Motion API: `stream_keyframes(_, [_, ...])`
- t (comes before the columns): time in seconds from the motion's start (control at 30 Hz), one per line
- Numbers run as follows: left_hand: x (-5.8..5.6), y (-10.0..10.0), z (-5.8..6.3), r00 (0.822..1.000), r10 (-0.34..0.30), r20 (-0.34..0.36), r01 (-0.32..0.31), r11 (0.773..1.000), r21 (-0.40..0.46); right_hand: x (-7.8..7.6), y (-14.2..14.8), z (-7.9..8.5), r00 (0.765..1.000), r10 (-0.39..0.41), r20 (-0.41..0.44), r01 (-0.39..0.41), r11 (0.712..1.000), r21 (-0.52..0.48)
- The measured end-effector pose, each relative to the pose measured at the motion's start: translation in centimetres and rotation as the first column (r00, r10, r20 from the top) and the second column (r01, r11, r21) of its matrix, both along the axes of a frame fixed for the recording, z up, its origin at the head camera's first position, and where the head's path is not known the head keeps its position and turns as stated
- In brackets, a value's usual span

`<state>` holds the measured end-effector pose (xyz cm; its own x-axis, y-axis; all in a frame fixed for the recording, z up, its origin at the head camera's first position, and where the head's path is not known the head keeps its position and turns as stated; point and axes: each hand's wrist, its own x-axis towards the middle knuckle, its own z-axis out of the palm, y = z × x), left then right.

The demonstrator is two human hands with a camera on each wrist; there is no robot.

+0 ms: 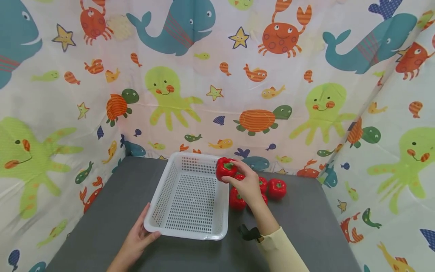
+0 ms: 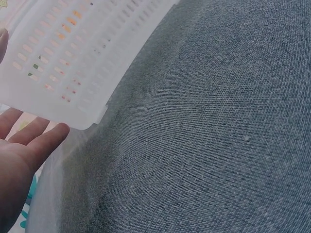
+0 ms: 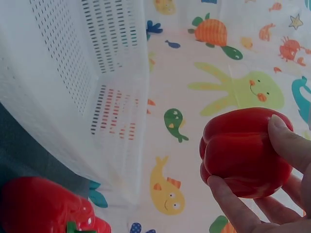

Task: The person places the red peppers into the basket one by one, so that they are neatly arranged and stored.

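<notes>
A red bell pepper (image 1: 225,169) is pinched between thumb and fingers of my right hand (image 1: 245,181), up over the right rim of the white plastic basket (image 1: 193,204). In the right wrist view this pepper (image 3: 248,153) shows whole, beside the basket wall (image 3: 116,111). My left hand (image 1: 136,238) grips the basket's near left corner, thumb along the front side and fingers against the left side. In the left wrist view those fingers (image 2: 46,145) reach the basket's lower edge. The basket's perforated floor shows bare.
Several more red bell peppers (image 1: 276,189) stand on the dark grey table (image 1: 302,226) right of the basket, some partly hidden behind my right forearm. A curtain (image 1: 204,143) printed with sea animals surrounds the table at the back and both sides.
</notes>
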<state>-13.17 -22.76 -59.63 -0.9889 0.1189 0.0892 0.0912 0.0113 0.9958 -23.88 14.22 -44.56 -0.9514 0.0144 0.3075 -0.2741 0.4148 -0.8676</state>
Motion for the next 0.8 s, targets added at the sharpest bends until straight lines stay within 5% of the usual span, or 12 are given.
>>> stream_keyframes(0.8, [0.1, 0.0, 0.3, 1.000, -0.007, 0.011, 0.007, 1.000, -0.001, -3.7, -5.0, -0.8, 0.998, 0.061, 0.009, -0.061, 0.998, 0.026])
